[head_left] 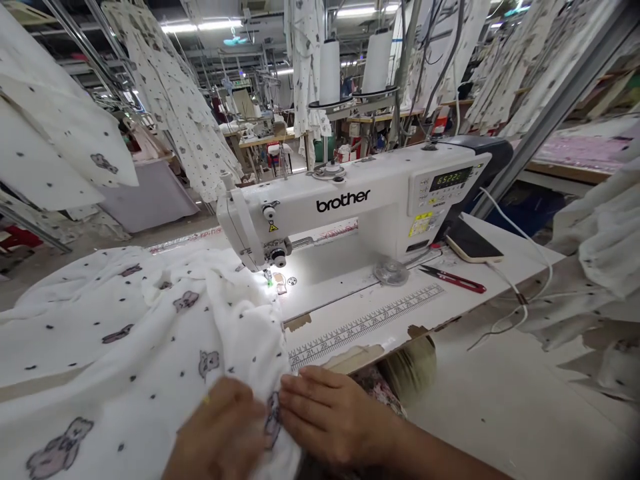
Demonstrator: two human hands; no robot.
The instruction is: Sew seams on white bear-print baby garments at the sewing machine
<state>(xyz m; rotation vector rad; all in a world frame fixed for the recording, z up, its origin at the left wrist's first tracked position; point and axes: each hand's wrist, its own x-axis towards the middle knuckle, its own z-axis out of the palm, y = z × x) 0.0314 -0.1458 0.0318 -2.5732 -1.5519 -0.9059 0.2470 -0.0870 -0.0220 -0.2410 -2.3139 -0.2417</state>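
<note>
At the near edge of the sewing table (pixel 340 319), I have both bare hands on a white bear-print fabric (pixel 150 353). It lies heaped to the left of the Brother sewing machine (pixel 345 200) and in front of it, its far part right beside the lit presser foot (pixel 269 275); whether any of it is clamped beneath, I cannot tell. My left hand (pixel 220 427) is blurred, its fingers curled over the cloth; it seems to be bunching it, but I can't confirm a grip. My right hand (pixel 335 417) lies nearly flat, fingers extended and close together, tips against the fabric's right margin, apparently pressing rather than grasping.

What worries me most is drag: the heap looks bulky, and if its weight pulls on the part near the needle, a seam there could skew or pucker. A hidden fold could also be caught in stitching, since the underside is out of my sight. The chipped front edge (pixel 356 359) below the printed ruler (pixel 365 327) might snag the cloth if it slides across. Farther right, red-handled thread snips (pixel 453 279) lie near a phone (pixel 474 241) and a looped white cable (pixel 551 271); a careless forearm sweep could hook that loop.
</note>
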